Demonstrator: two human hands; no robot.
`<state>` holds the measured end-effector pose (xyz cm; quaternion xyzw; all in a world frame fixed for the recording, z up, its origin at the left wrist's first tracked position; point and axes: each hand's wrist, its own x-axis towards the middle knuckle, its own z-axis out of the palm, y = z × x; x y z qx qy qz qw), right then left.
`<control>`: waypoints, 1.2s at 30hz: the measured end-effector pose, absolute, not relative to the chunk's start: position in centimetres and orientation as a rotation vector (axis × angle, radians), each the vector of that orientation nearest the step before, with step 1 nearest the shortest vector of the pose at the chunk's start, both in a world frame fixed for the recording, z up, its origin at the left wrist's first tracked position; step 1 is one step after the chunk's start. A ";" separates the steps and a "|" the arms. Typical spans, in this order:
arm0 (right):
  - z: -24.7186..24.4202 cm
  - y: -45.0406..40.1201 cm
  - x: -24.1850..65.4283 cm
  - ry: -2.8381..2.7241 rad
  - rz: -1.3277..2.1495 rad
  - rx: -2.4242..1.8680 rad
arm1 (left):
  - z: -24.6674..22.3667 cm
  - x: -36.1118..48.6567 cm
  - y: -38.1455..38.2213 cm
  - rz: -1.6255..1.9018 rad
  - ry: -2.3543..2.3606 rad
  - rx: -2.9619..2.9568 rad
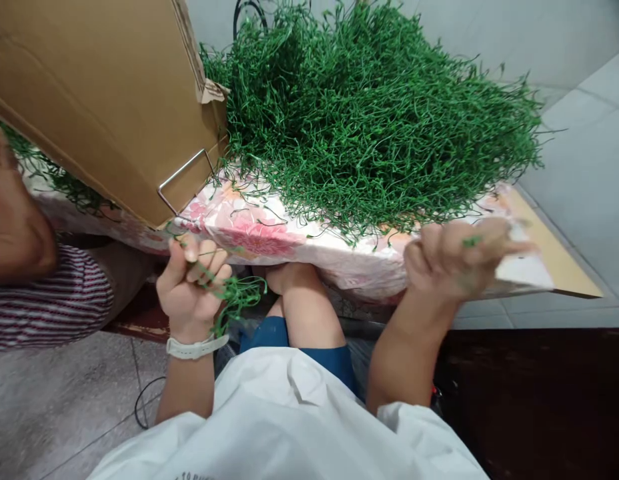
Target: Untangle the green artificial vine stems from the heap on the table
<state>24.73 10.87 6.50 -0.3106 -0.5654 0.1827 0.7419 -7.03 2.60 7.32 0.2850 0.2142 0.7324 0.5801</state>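
Observation:
My left hand [193, 283], with a pale band at the wrist, is closed on a small bunch of thin green stems [237, 300]. The stems hang out past the little-finger side, and a few ends poke up by the thumb. My right hand [452, 257] is up at the table's right front edge, blurred by motion, its fingers curled. A bit of green stem [472, 241] shows at its fingers. Beyond both hands a big heap of the same green, thread-like stems [379, 127] with small knobbed tips lies on the flowered tablecloth [259, 233].
A cardboard box panel [99, 100] stands at the left, with a bent metal wire frame [184, 172] at its foot. Past it, a person in striped clothing [54, 293] sits with an arm [19, 227] near more green stems. A dark bench [534, 393] is at the right.

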 end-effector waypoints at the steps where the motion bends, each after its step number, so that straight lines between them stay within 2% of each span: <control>1: 6.8 12.2 24.9 -1.342 0.489 -0.682 | 7.4 -6.5 2.7 1.700 0.542 0.680; 5: 7.2 15.5 24.2 -1.595 0.326 -1.055 | 6.8 -3.9 3.1 1.650 0.670 0.730; 8: 6.7 14.1 22.6 -1.633 0.263 -1.054 | 6.3 -2.9 3.4 1.621 0.721 0.745; 10: 6.2 11.7 20.8 -1.656 0.395 -0.964 | 6.1 -2.6 3.6 1.596 0.724 0.730; 15: 4.5 6.5 15.2 -1.656 1.141 -0.658 | 5.8 -1.3 3.6 1.511 0.702 0.710; 17: 3.8 6.0 13.6 -1.554 1.290 -0.557 | 5.6 -0.7 3.5 1.498 0.727 0.715; 23: 3.3 5.8 11.6 -1.229 1.188 -0.571 | 4.9 -0.2 3.0 1.489 0.743 0.680; 31: 3.3 5.2 11.6 -0.985 1.490 -0.529 | 4.9 0.1 2.7 1.478 0.561 0.473; 36: 3.3 4.7 11.5 -0.900 1.557 -0.447 | 4.9 0.3 2.8 1.445 0.586 0.316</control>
